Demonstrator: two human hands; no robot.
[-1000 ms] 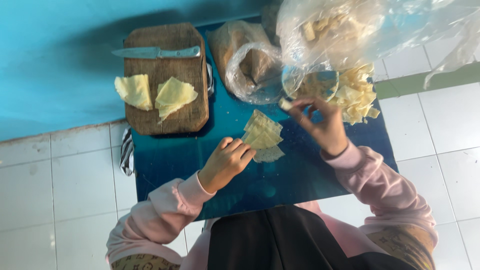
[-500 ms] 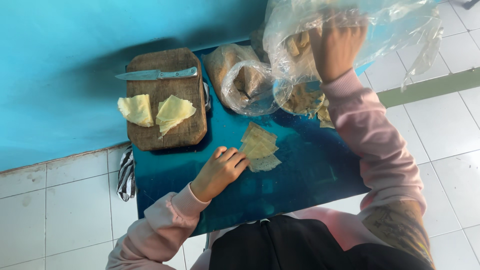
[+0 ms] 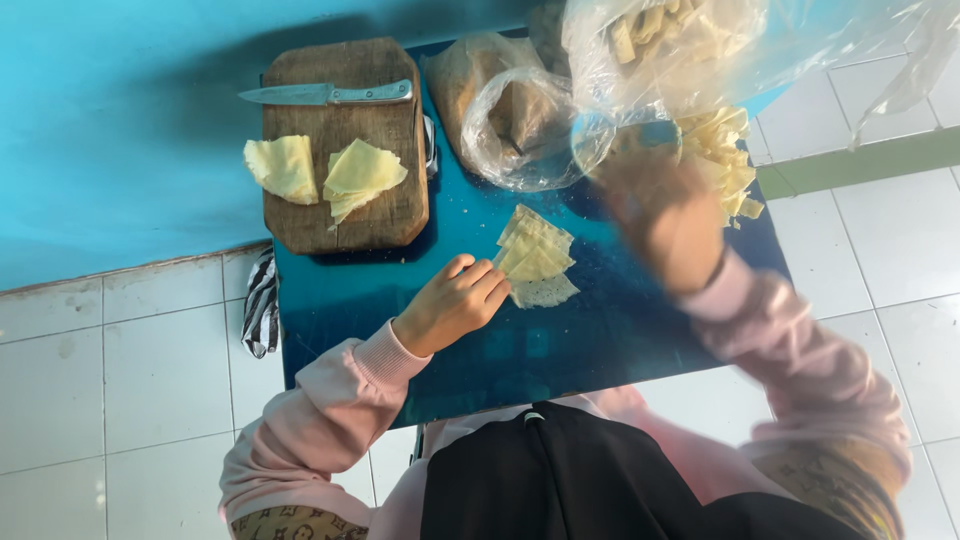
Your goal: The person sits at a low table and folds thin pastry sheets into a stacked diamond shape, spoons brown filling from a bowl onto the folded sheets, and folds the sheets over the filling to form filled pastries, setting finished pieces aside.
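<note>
Wrappers (image 3: 537, 258) lie in one small stack on the blue table (image 3: 560, 350); your left hand (image 3: 452, 305), loosely curled, touches them; your right hand (image 3: 665, 215) is blurred, grip unclear; two folded sheets (image 3: 325, 172) and one knife (image 3: 325, 94) sit on the board (image 3: 345, 225).

Pink ribbed-cuff sleeves (image 3: 330, 400), a black apron (image 3: 560, 480), bare hands.

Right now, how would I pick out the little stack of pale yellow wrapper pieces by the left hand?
Start from the dark blue tabletop. Right of the brown wooden cutting board and below the clear plastic bags lies the stack of pale yellow wrapper pieces, at the left hand fingertips. Unlike the two folded yellow sheets on the board, it lies on bare tabletop.
</note>
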